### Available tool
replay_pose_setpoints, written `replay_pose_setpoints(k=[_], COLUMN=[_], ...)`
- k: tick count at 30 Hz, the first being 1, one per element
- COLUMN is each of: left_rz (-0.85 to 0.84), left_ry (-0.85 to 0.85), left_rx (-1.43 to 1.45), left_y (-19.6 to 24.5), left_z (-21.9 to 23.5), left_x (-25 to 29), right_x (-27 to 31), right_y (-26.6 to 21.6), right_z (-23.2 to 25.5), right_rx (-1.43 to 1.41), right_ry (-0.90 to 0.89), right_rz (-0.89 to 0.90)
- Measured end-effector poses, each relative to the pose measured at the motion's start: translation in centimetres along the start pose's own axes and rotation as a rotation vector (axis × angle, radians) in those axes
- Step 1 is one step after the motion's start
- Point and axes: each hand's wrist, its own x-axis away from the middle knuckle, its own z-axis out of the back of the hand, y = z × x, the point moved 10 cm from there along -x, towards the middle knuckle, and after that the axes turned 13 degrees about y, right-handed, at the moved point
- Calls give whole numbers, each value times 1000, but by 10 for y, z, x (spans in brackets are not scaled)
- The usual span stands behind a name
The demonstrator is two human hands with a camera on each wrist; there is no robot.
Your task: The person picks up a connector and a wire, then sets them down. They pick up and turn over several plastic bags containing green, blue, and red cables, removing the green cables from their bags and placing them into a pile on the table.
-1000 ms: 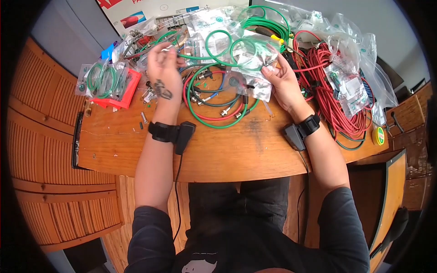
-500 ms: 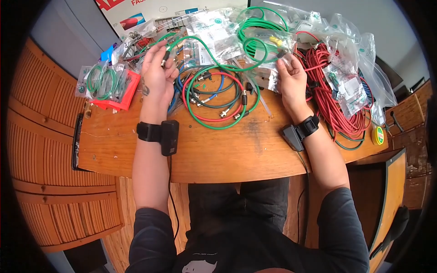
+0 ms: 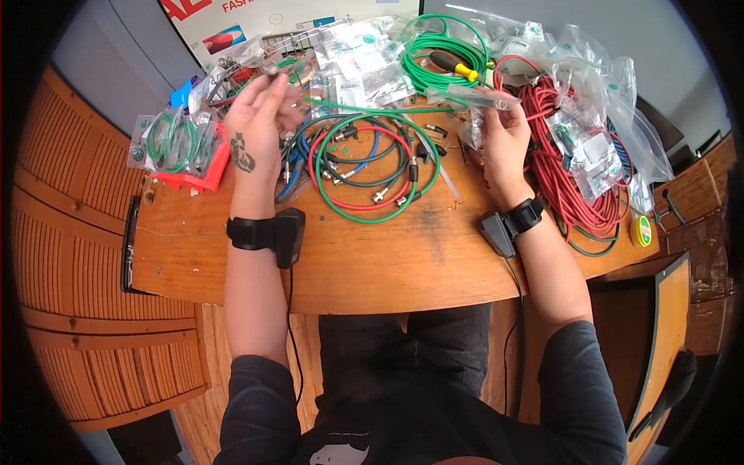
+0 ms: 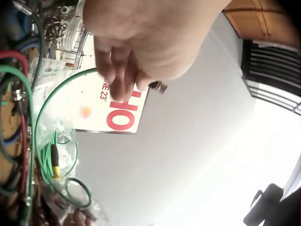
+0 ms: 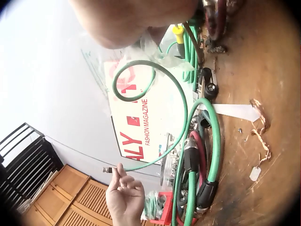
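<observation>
My left hand (image 3: 254, 128) pinches one end of a green cable (image 3: 372, 107), above the back left of the table. A metal connector (image 4: 160, 87) juts out past those fingers in the left wrist view. The cable spans across to the right hand (image 3: 508, 143), which holds a clear plastic bag (image 3: 474, 98) between thumb and fingers. Near the bag the cable makes a loop (image 5: 115, 84), seen in the right wrist view. Its far end is hidden at the bag. Below lie coiled green, red (image 3: 363, 207) and dark cables with metal connectors.
Behind the right hand are a green cable coil (image 3: 418, 74) and a yellow-and-black screwdriver (image 3: 453, 67). A large red cable coil (image 3: 577, 182) with plastic bags lies at right. At left, a red bin (image 3: 221, 167) carries bagged green cables. A yellow round tin (image 3: 642, 231) sits by the right edge.
My left hand has moved left with the connector end, drawing the green cable's loops out of the bag. The right hand has shifted slightly right, and the bag has tilted and flattened.
</observation>
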Motion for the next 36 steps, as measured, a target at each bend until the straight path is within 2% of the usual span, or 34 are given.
replay_pose_setpoints(k=[2, 3, 4, 6, 11, 13, 14, 16, 18, 20, 21, 23, 26, 30, 31, 32, 34, 36], left_rz=[-242, -246, -248, -164, -52, 43, 43, 156, 187, 51, 50, -213, -177, -56, -18, -20, -6, -42], left_ry=[250, 345, 344, 442, 414, 304, 303, 392, 323, 335, 335, 430, 519, 683, 587, 588, 448, 439], left_rx=[-224, -183, -183, 45, -49, 149, 150, 480, 581, 397, 398, 164, 248, 291, 265, 265, 120, 17], left_y=[20, 20, 20, 11, -3, -16, -17, -26, -24, -14, -14, 11, 14, -2, -1, 1, 5, 8], left_z=[28, 39, 39, 59, 63, 62, 63, 70, 64, 63, 62, 70, 97, 132, 121, 119, 95, 78], left_x=[-4, -4, -6, -14, -12, -23, -25, -25, -23, -24, -23, -16, -21, -33, -33, -29, -24, -18], right_x=[-2, -3, -5, -8, -10, -9, -9, -9, -9, -9, -10, -14, -17, -18, -20, -22, -18, -13], right_y=[14, 16, 12, 10, 20, 17, 14, 16, 19, 21, 23, 24, 23, 14, 16, 18, 16, 10], right_z=[11, 11, 11, 14, 18, 16, 18, 20, 21, 19, 21, 22, 28, 27, 28, 28, 28, 19], right_rx=[50, 48, 48, 49, 70, 32, -4, 4, 10, -4, -5, -15, -35, -66, -26, 16, 9, 83], right_ry=[75, 75, 79, 85, 100, 124, 149, 150, 150, 125, 125, 116, 192, 181, 168, 154, 170, 94], right_rz=[-116, -116, -66, -17, -59, -48, -38, -76, -114, -157, -156, -122, -108, -67, -74, -80, -54, -14])
